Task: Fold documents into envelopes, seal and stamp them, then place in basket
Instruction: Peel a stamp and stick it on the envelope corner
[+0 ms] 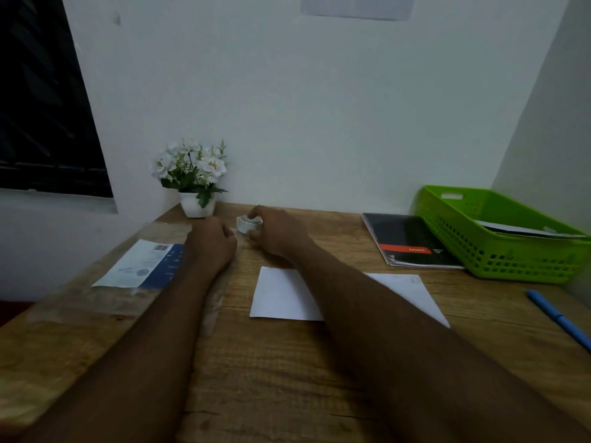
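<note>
A white envelope lies flat in the middle of the wooden desk, partly under my right forearm. Beyond it my right hand grips a small roll of clear tape between thumb and fingers. My left hand is curled just left of the roll, its fingertips next to the tape; whether it pinches the tape's end is hidden. At the right back stands a green plastic basket holding white envelopes.
A clear plastic sleeve with a printed blue label lies at the left. A potted white flower stands at the back. A dark notebook lies beside the basket, and a blue pen lies at the right edge.
</note>
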The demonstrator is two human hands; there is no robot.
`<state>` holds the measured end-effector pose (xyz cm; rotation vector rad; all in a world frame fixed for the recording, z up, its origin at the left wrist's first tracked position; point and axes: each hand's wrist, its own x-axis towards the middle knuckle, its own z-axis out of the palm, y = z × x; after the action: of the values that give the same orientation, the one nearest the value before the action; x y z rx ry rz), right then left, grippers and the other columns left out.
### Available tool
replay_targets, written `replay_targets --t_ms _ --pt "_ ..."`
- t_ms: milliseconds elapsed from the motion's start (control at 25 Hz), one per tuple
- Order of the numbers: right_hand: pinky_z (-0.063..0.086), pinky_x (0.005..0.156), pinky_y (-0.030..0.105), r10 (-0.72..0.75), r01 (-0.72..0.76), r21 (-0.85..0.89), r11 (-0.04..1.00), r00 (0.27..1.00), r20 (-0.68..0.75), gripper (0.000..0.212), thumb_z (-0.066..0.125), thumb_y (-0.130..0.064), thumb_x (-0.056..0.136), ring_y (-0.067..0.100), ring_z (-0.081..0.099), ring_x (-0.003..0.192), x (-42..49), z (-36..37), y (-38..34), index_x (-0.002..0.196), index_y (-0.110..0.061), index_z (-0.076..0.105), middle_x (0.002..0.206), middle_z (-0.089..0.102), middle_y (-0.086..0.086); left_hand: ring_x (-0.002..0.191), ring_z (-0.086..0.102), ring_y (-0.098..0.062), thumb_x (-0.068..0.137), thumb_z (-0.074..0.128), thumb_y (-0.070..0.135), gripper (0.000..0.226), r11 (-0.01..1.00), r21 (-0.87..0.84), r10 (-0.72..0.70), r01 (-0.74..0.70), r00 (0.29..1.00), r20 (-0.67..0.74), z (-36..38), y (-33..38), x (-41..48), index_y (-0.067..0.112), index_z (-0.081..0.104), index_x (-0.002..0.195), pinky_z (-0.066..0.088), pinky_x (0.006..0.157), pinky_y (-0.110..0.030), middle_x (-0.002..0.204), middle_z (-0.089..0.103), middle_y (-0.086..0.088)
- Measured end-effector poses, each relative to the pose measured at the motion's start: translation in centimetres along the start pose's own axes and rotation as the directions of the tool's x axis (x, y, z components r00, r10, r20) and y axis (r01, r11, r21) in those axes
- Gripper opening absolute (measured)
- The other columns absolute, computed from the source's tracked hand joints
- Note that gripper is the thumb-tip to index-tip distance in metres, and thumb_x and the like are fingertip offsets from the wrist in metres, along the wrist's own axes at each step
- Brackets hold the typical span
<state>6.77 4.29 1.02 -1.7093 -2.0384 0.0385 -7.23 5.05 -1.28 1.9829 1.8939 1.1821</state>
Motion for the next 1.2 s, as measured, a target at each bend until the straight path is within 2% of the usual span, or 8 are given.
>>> replay_targets --t_ms 160,320,440,560,680,800,1000,1200 --pt "0.043 0.086 0.035 0.074 -0.072 0.045 0.996 0.996 -0.058 0.029 0.061 -0.039 0.087 0.02 0.059 0.107 0.4 0.1 0.1 0.112 -0.025 0.064 0.117 0.066 0.001 0.084 0.062 -0.024 0.083 0.059 0.016 0.011 1.0 -0.001 0.002 -0.002 1.0 0.029 0.1 0.1 0.1 0.011 0.069 0.085 0.045 0.069 -0.031 0.088 0.068 -0.007" --pt "0.051 0.077 0.037 0.155 -0.124 0.311 0.942 0.985 -0.077 0.018 0.065 -0.038 0.086 0.017 0.066 0.09 -1.0 -0.9 1.7 0.099 -0.026 0.065 0.101 0.067 -0.003 0.088 0.062 -0.022 0.086 0.059 0.02 0.017 0.981 0.029 0.193 -0.191 0.975 -0.108 -1.0 1.8 -0.7 0.015 0.069 0.1 0.046 0.071 -0.031 0.098 0.069 -0.005" --pt "0.051 0.059 0.032 0.155 -0.117 0.657 0.744 0.988 0.001 0.011 0.068 -0.02 0.088 0.022 0.069 0.073 -3.3 -2.7 2.8 0.097 -0.016 0.063 0.086 0.065 0.001 0.083 0.058 -0.02 0.076 0.068 0.022 0.018 0.939 -0.191 0.25 -0.285 0.95 -0.187 -1.6 3.5 -1.1 0.018 0.062 0.092 0.041 0.062 -0.029 0.091 0.062 -0.002" --pt "0.053 0.064 0.031 0.103 -0.09 0.788 0.609 0.994 0.033 0.017 0.066 -0.009 0.088 0.024 0.069 0.081 -6.4 -4.8 3.8 0.104 -0.004 0.061 0.094 0.067 0.011 0.099 0.051 -0.013 0.066 0.08 0.029 0.053 0.787 -0.465 0.399 -0.405 0.909 -0.117 -1.6 5.4 -2.2 0.019 0.051 0.11 0.043 0.075 -0.019 0.11 0.053 0.005" --pt "0.056 0.07 0.029 0.061 -0.043 0.795 0.605 0.998 0.007 0.018 0.065 -0.014 0.089 0.02 0.071 0.09 -9.1 -5.9 4.6 0.104 -0.005 0.062 0.101 0.071 0.01 0.113 0.049 -0.006 0.069 0.082 0.022 0.071 0.717 -0.587 0.502 -0.375 0.862 0.064 -1.0 6.8 -3.7 0.019 0.044 0.13 0.039 0.078 -0.001 0.128 0.051 0.008" --pt "0.057 0.07 0.03 0.051 -0.055 0.827 0.559 0.998 0.033 0.009 0.066 -0.012 0.088 0.02 0.071 0.088 -10.5 -5.8 5.5 0.096 -0.015 0.062 0.1 0.071 0.009 0.097 0.062 -0.006 0.068 0.083 0.024 0.059 0.682 -0.616 0.552 -0.395 0.83 0.078 -0.7 7.0 -4.5 0.019 0.057 0.12 0.055 0.079 -0.024 0.108 0.066 0.005" --pt "0.058 0.073 0.034 0.006 0.11 0.469 0.877 0.971 -0.238 0.032 0.067 -0.017 0.084 0.013 0.066 0.085 -10.9 -6.2 6.7 0.115 -0.019 0.059 0.111 0.064 -0.006 0.085 0.063 0.003 0.068 0.082 0.016 0.047 0.72 -0.56 0.565 -0.41 0.815 0.13 -0.8 7.2 -5.5 0.019 0.063 0.112 0.052 0.07 -0.014 0.094 0.066 0.014" --pt "0.053 0.064 0.025 -0.193 0.307 0.358 0.882 0.927 -0.32 0.03 0.077 -0.02 0.077 0.009 0.062 0.07 -11.3 -7.3 6.3 0.105 -0.022 0.067 0.105 0.063 -0.006 0.084 0.065 -0.006 0.071 0.08 0.016 0.043 0.718 -0.521 0.615 -0.461 0.772 0.163 -0.6 7.0 -5.3 0.022 0.065 0.11 0.055 0.07 -0.023 0.095 0.069 0.008"
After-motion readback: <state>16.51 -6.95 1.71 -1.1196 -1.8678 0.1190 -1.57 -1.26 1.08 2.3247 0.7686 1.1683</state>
